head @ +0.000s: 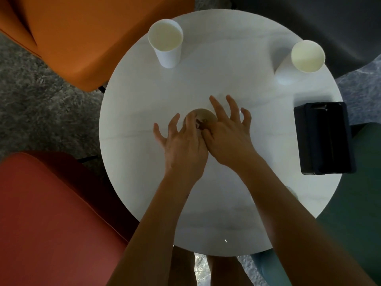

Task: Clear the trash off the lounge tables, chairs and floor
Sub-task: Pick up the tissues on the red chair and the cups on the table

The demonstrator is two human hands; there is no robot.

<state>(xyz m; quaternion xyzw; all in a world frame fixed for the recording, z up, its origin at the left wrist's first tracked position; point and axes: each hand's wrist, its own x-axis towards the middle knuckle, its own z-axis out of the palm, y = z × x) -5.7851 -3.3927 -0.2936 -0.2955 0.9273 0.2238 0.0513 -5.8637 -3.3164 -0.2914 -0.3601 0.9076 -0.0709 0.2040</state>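
One small brown cup (203, 116), round and seen from straight above, stands near the middle of the white round table (144, 100). Something dark reddish sits at its near rim; what it is cannot be made out. Its long axis runs straight up toward the camera, so no side of it favours one hand over the other.

Both hands meet over it. The left hand (182, 145) covers its near-left edge with fingers spread and bent, while the right hand (228, 135) lies against its right side, forefinger laid straight along the rim and thumb tucked in toward the dark bit. The hands touch each other at the cup; whether either one truly grips it or only rests there, I cannot tell. Neither is clearly the nearer.

Farther out, the far-left white cup (166, 44) and the far-right white cup (301, 58) stand upright by the far edge, well apart from the hands. A black box (324, 138) lies at the right edge. An orange chair (82, 38), a red chair (51, 213) and a green chair (360, 182) ring the table.
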